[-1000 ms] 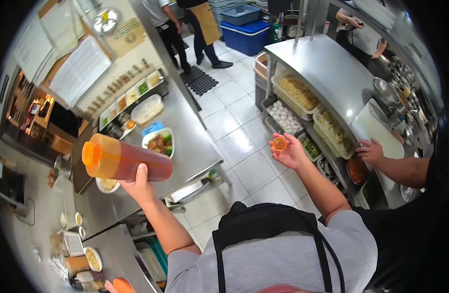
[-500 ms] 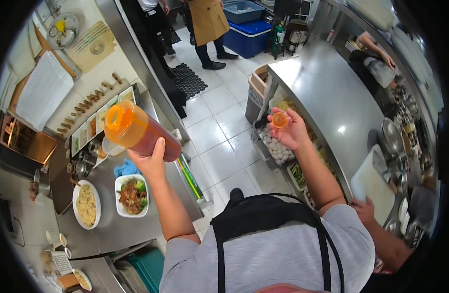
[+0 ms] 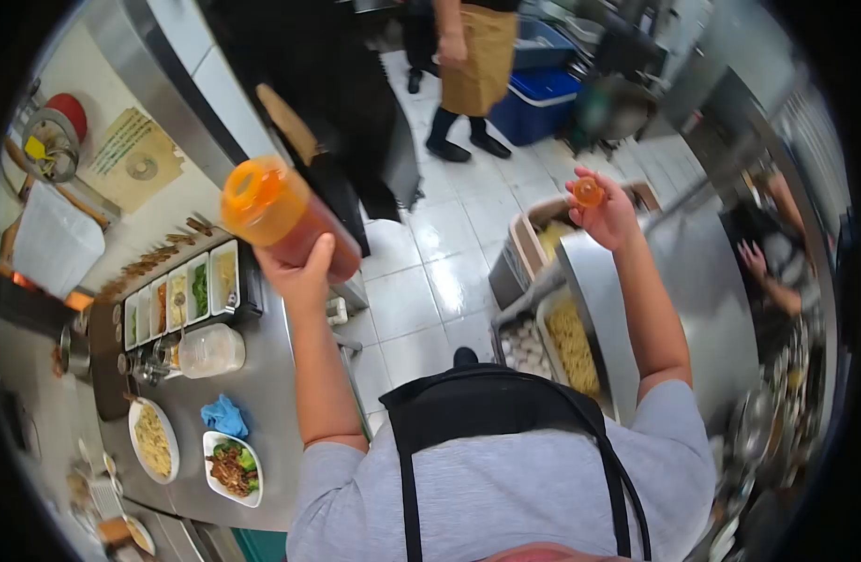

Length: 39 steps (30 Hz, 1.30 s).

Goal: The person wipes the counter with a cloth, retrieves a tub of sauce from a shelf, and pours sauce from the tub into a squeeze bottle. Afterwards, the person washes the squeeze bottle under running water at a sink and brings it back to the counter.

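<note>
My left hand (image 3: 304,272) is wrapped round a large squeeze bottle (image 3: 285,220) of reddish-orange sauce, which tilts with its orange top toward the upper left. In my right hand (image 3: 607,214), raised over the right side, a small orange cap (image 3: 588,192) rests at the fingertips. The two hands are wide apart. Below the bottle, on the steel counter at left, stand a white bowl of meat and broccoli (image 3: 234,468), an oval dish of pale food (image 3: 153,440) and a crumpled blue cloth (image 3: 224,416).
A topping rail (image 3: 182,295) lines the left wall. Ahead on the tiled floor stands a person in a tan apron (image 3: 482,61), with another dark-clothed person nearer at left. Bins (image 3: 510,267) and a steel counter (image 3: 693,309) are at right; another person works beyond it.
The view has moved forward and turned, so the left counter sits lower and the aproned person looks nearer. A dark-clothed person now fills more of the upper left. Both hands keep their hold.
</note>
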{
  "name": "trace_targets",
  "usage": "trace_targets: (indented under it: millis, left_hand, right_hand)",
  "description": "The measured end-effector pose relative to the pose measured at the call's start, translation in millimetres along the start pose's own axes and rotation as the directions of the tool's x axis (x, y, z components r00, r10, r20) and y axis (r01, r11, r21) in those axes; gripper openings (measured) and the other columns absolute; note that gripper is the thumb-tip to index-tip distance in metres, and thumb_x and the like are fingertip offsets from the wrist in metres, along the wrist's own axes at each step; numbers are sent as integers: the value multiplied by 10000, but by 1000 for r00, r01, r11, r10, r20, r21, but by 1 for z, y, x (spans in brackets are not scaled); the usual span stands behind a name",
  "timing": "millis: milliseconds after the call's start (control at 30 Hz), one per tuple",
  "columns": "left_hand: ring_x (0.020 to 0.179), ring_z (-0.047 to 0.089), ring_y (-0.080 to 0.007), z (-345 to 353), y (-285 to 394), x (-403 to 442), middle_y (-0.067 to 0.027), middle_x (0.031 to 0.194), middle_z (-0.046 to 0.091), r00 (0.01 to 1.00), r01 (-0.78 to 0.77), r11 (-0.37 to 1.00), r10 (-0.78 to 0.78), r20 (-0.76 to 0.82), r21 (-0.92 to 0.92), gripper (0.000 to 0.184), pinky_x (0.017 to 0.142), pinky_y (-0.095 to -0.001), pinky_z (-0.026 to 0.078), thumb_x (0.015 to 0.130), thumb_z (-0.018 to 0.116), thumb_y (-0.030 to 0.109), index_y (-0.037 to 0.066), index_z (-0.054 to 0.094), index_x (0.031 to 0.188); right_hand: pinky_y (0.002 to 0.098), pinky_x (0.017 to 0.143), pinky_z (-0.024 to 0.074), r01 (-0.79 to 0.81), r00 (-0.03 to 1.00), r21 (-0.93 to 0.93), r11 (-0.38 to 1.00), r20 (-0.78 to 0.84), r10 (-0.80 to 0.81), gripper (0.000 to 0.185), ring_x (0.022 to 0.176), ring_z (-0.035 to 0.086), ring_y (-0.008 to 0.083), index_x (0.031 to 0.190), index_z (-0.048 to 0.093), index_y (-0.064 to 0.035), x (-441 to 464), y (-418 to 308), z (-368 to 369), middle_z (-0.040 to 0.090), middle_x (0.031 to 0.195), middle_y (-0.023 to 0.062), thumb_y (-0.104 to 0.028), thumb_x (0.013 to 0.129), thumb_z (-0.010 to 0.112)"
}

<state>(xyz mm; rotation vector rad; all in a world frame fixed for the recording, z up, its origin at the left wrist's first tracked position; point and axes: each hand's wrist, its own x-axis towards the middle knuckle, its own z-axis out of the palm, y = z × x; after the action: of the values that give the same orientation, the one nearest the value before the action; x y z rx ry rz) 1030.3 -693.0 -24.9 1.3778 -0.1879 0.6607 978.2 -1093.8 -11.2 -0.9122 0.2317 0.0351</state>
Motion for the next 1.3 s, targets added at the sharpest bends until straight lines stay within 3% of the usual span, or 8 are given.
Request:
trace_targets:
  millis: [67, 233, 400, 500, 867, 967, 1167, 1300]
  left_hand:
    - [884, 535, -169, 29, 1, 19, -69, 973, 530, 997, 77, 997, -77, -5, 18, 570, 806, -304, 419, 584, 706, 43, 34, 443, 1090]
    - [973, 494, -181, 82, -35, 90, -65, 1024, 505, 999, -22, 998, 24, -35, 63, 659, 841, -303, 395, 560, 737, 140, 66, 406, 1126]
    - [957, 491, -165, 134, -98, 163, -60, 1020, 496, 999, 30, 999, -29, 38, -39, 639, 829, -294, 397, 560, 735, 133, 59, 409, 1105]
    - [911, 500, -151, 162, -147, 210, -46, 994, 494, 999, -33, 999, 34, 38, -22, 600, 808, -288, 405, 564, 731, 93, 55, 413, 1072]
    - [969, 480, -152, 264, -303, 403, -59, 1063, 475, 986, 10, 1000, -9, 165, -4, 649, 841, -291, 388, 574, 713, 56, 39, 390, 1136]
    - [988, 477, -164, 299, -353, 445, -71, 1078, 469, 990, -3, 1000, -1, 144, 24, 642, 862, -302, 380, 586, 710, 75, 25, 384, 1137]
    - [975, 475, -174, 370, -408, 542, -69, 1061, 466, 992, 5, 1000, -4, 124, -4, 634, 866, -311, 376, 597, 698, 93, 31, 367, 1134]
    - [970, 476, -173, 409, -451, 611, -66, 1055, 466, 994, 0, 1000, 2, 110, -22, 642, 869, -310, 376, 595, 699, 95, 27, 360, 1136]
  right_hand:
    - [273, 589, 436, -94, 994, -86, 992, 42, 98, 267, 685, 528, 163, 1076, 480, -128, 59, -9, -2, 555, 875, 66, -270, 858, 423]
    - [271, 600, 439, -254, 928, -244, 936, 211, 307, 360, 704, 538, 155, 1130, 457, -131, 217, 35, 18, 552, 902, 59, -313, 821, 485]
    - [284, 622, 432, -355, 842, -303, 885, 308, 443, 346, 727, 536, 170, 1112, 462, -108, 317, 70, 57, 549, 906, 73, -282, 817, 515]
    - [272, 614, 427, -349, 851, -261, 900, 315, 421, 318, 715, 531, 166, 1091, 470, -96, 377, 69, 59, 541, 894, 75, -255, 818, 509]
    - [259, 586, 433, -349, 908, -250, 903, 148, 392, 266, 669, 536, 139, 1060, 478, -92, 586, -9, 67, 539, 858, 45, -235, 836, 477]
    - [259, 586, 430, -248, 901, -306, 919, 275, 335, 260, 668, 527, 130, 1063, 475, -79, 655, -24, 70, 531, 845, 43, -216, 842, 462]
    - [247, 622, 447, -262, 857, -365, 893, 338, 390, 290, 696, 543, 127, 1100, 442, -58, 789, -65, 90, 543, 897, 59, -203, 850, 462]
    - [241, 585, 453, -305, 928, 21, 952, 232, 292, 265, 684, 536, 147, 1077, 472, -76, 881, -70, 78, 539, 863, 63, -213, 852, 454]
